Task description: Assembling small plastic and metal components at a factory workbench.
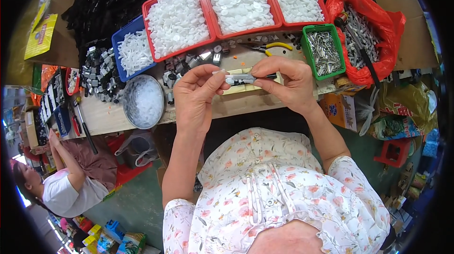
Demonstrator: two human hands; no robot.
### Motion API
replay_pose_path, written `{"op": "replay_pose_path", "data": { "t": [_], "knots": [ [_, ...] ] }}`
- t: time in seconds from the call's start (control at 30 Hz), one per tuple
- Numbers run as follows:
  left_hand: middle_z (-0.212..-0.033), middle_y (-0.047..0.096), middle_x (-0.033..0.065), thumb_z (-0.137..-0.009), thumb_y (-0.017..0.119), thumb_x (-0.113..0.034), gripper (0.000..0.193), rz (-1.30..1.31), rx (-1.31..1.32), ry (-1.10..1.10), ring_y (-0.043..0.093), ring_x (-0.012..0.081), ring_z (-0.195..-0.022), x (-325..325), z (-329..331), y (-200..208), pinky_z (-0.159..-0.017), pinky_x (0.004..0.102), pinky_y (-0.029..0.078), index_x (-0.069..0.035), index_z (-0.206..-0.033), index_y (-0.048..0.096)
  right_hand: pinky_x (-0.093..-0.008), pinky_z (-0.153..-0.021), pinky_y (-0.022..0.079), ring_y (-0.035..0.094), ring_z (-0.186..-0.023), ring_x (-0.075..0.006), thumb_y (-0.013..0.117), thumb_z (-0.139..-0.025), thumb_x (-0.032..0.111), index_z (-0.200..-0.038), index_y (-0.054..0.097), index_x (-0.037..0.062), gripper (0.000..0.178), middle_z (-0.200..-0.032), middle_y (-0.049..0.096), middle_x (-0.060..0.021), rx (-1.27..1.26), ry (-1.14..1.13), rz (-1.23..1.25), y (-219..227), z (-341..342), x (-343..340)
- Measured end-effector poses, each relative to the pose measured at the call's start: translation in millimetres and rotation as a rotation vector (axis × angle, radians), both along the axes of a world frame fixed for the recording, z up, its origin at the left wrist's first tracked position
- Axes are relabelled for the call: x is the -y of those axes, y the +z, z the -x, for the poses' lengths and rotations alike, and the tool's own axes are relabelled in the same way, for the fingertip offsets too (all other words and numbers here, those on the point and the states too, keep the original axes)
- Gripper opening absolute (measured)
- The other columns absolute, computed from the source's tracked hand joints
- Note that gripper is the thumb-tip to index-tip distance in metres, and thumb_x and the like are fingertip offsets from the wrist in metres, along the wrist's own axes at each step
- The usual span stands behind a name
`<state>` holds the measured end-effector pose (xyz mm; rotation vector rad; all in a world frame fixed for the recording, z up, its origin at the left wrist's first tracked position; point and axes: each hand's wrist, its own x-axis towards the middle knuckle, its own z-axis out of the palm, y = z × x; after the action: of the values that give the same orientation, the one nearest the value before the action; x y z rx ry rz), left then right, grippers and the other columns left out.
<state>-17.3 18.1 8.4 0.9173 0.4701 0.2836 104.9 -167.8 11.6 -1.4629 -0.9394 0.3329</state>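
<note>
Above the front of the workbench my left hand (201,86) is closed in a pinch. A small white plastic piece (219,72) shows at its fingertips. My right hand (288,84) grips a small grey and black mechanism part (243,79) between thumb and fingers. The white piece meets or nearly meets the left end of that part; I cannot tell whether they are joined. Under the hands lies a pale yellow block (236,88), mostly covered. Loose black and silver parts (176,67) are strewn just beyond my left hand.
Three red bins (211,10) hold white plastic pieces. Beside them are a blue bin (118,36), a green bin (309,48) of metal pins and a red bag (395,22) of grey parts. A round metal bowl (161,112), yellow-handled pliers (279,44) and a seated person (71,185) are also around.
</note>
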Motion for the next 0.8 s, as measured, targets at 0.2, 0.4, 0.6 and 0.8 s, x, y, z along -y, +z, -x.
{"op": "replay_pose_path", "data": {
  "t": [0.2,0.4,0.6,0.8],
  "knots": [
    [-0.093,0.072,0.0085,-0.087,0.075,-0.001,0.017,-0.196,-0.003,-0.004,0.068,0.0129,-0.075,0.8,1.6,-0.9,-0.067,0.0236,0.051,0.002,-0.102,0.070,-0.0331,-0.083,0.055,0.071,-0.093,-0.0230,0.074,-0.076,-0.013,-0.094,0.071,-0.0036,0.020,-0.095,0.073,-0.0139,0.066,0.053,0.043,2.1,-8.3,1.3],
    [-0.087,0.071,0.0050,-0.084,0.077,0.001,0.016,-0.369,-0.035,-0.099,0.067,0.0100,-0.076,-1.3,4.2,3.2,-0.069,0.0221,0.052,0.004,-0.099,0.072,-0.0336,-0.080,0.056,0.072,-0.090,-0.0240,0.075,-0.075,-0.011,-0.094,0.072,-0.0022,0.021,-0.094,0.074,-0.0128,0.196,0.116,0.055,1.1,-21.4,6.0],
    [-0.087,0.071,0.0052,-0.084,0.077,0.002,0.014,-0.470,-0.031,-0.100,0.067,0.0101,-0.076,7.0,-1.5,-0.2,-0.070,0.0215,0.053,0.004,-0.096,0.072,-0.0334,-0.079,0.056,0.072,-0.089,-0.0261,0.078,-0.074,-0.004,-0.096,0.071,-0.0019,0.023,-0.094,0.073,-0.0131,0.289,0.163,0.157,6.6,-27.8,12.1],
    [-0.090,0.068,0.0033,-0.083,0.077,0.003,0.011,-0.703,0.018,-0.059,0.062,0.0071,-0.076,15.8,-8.8,-3.4,-0.068,0.0203,0.050,0.004,-0.093,0.073,-0.0364,-0.074,0.053,0.067,-0.086,-0.0273,0.083,-0.075,0.013,-0.100,0.071,-0.0018,0.032,-0.095,0.069,-0.0131,0.304,0.124,0.256,12.1,-30.6,19.2]
  ]
}}
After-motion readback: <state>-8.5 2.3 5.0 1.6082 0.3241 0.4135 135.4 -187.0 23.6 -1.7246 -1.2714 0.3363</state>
